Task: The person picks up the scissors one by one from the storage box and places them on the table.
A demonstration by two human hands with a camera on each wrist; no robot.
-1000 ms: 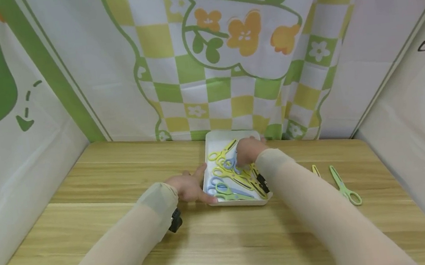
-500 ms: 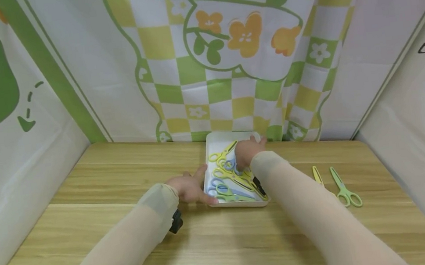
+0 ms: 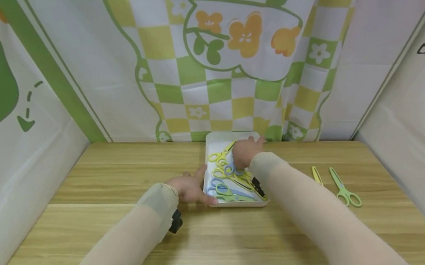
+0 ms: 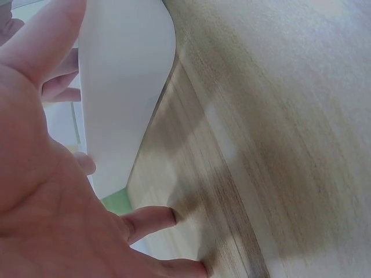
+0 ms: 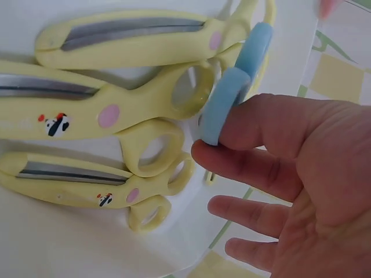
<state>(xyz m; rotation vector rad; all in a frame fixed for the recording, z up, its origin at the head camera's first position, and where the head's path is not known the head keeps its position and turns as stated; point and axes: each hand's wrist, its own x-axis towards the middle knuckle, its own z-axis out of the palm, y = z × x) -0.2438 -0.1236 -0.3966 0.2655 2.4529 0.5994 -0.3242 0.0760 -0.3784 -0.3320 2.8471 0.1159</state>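
Note:
A white tray (image 3: 219, 138) holds several children's scissors in yellow, blue and green. My left hand (image 3: 189, 188) lies spread at the tray's front left, thumb by the near corner and a finger touching the left rim; two other fingertips reach the table in the left wrist view. My right hand (image 3: 246, 152) is inside the tray, thumb and index finger pinching the handles of blue scissors (image 5: 226, 107), its remaining fingers held apart. Yellow scissors (image 5: 133, 104) lie beside it. Its arm hides part of the tray's right side.
Right of the tray, yellow scissors (image 3: 316, 175) and green scissors (image 3: 345, 191) lie on the wooden table (image 3: 210, 247), the yellow pair partly hidden by the right arm. A patterned curtain (image 3: 231, 90) hangs just behind the tray. White walls (image 3: 34, 172) stand at both sides.
My right hand has shifted slightly to the left within the tray, the pinched blue scissors moving a little with it. My left hand stays at the tray's edge.

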